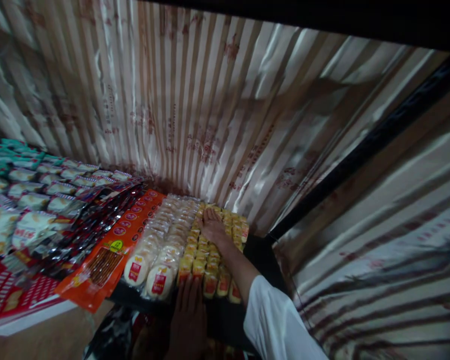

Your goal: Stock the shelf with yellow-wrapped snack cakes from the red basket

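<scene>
Rows of small yellow-wrapped snack packs (223,284) stand on a dark shelf (225,320). My right hand (212,226) reaches over them and lies on the packs near the back, its fingers extended. At the front end of the rows, my left hand (189,302) rests with straight fingers against the nearest yellow packs. Neither hand visibly grips anything. Just left of the yellow packs are two rows of round white crackers in clear wrappers (159,282) with red labels.
An orange snack bag (108,265) with brown sticks pictured on it lies left of the crackers. Beyond it are dark shiny packets (93,220) and many white packets (33,227). A striped plastic sheet (194,100) hangs behind, and a dark pole (360,145) slants on the right.
</scene>
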Demonstrator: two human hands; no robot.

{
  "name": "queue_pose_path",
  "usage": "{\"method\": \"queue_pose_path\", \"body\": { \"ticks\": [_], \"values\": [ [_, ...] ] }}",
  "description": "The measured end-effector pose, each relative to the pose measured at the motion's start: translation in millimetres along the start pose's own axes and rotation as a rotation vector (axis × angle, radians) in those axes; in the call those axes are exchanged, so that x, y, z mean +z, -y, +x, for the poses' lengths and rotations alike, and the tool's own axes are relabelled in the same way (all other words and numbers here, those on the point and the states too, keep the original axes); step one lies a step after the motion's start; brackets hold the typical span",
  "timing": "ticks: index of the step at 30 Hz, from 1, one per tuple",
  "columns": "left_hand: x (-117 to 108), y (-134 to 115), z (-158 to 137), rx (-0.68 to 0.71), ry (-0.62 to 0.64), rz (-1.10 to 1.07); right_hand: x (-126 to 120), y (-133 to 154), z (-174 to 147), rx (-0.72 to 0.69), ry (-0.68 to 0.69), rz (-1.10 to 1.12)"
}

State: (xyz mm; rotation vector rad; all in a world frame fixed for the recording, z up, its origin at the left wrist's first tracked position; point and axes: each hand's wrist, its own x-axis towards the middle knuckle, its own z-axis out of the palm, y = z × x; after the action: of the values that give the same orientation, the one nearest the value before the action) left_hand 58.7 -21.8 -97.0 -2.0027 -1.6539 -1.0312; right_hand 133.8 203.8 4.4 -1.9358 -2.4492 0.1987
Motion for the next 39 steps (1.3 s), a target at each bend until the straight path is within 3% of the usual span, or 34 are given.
{"method": "queue_pose_path", "body": {
  "ticks": [12,20,24,28,34,39],
  "values": [
    [2.2,-1.5,-1.2,0.001,-0.021,0.002,-7.5,-0.4,9.8,-0.031,0.024,0.036],
    [-5.9,2.3,-0.2,0.031,0.016,0.001,-11.7,-44.4,-40.7,0.025,-0.345,0.308],
    [-13.6,1.4,-3.9,0.099,0.069,-0.027,-12.9,-63.4,-68.4,0.020,-0.418,0.364],
    [-13.7,-8.2,-8.4,0.308,0.166,-0.115,-9.9,-61.6,-79.7,-0.042,-0.394,0.371],
    [9.9,-18.0,-10.9,0.299,0.119,-0.105,0.0,-38.0,-85.2,-0.152,-0.276,0.309],
    [15.0,-20.6,-11.3,0.265,0.116,-0.071,4.2,-19.8,-82.2,-0.208,-0.199,0.229]
  ]
}}
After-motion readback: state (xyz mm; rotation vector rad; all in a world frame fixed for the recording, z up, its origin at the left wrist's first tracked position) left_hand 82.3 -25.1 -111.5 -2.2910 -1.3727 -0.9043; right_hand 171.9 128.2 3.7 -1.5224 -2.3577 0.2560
